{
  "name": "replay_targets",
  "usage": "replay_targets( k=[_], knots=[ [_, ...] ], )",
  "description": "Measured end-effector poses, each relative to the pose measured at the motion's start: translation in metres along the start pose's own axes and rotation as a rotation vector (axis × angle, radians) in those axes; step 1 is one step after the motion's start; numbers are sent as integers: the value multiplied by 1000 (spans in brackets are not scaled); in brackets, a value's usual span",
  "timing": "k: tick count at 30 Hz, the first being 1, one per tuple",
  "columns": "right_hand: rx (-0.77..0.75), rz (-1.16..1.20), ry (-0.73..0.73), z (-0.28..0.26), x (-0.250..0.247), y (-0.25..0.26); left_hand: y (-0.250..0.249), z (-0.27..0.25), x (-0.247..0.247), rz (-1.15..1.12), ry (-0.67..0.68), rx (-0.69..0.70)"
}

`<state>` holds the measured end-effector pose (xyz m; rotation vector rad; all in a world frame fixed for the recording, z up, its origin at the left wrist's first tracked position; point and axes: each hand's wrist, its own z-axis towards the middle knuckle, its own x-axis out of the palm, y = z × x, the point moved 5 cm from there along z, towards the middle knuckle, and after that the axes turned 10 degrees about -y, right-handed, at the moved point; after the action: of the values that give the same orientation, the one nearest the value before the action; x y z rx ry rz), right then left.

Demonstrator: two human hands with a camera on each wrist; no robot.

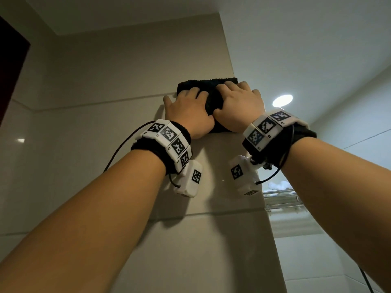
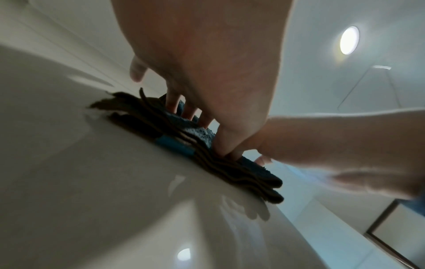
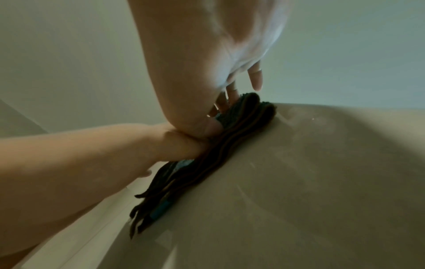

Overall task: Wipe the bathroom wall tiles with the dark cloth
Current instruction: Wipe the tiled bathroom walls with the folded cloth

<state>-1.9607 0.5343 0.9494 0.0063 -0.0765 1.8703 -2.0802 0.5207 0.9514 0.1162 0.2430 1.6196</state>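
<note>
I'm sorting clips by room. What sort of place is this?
Most likely a bathroom: glossy wall tiles with grout lines, a wire rack on the side wall, and both hands pressing a cloth to the tiles.

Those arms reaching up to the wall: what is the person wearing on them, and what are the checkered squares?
Both forearms are bare, with no sleeves. Each wrist carries a black fabric band topped by a row of white blocks printed with black-and-white square codes. Under each wrist hangs a small white box, also marked with such a code. Thin black cables loop from the bands. The left hand and right hand wear no gloves.
</note>
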Motion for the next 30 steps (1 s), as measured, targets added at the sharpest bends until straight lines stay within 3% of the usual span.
replay_targets(
  k=[17, 30],
  knots=[
    [4, 88, -3, 5, 3, 26, 21, -7, 1, 1, -70, -17],
    [-110, 146, 28, 15, 26, 155, 148, -39, -14, 30, -19, -121]
  ],
)
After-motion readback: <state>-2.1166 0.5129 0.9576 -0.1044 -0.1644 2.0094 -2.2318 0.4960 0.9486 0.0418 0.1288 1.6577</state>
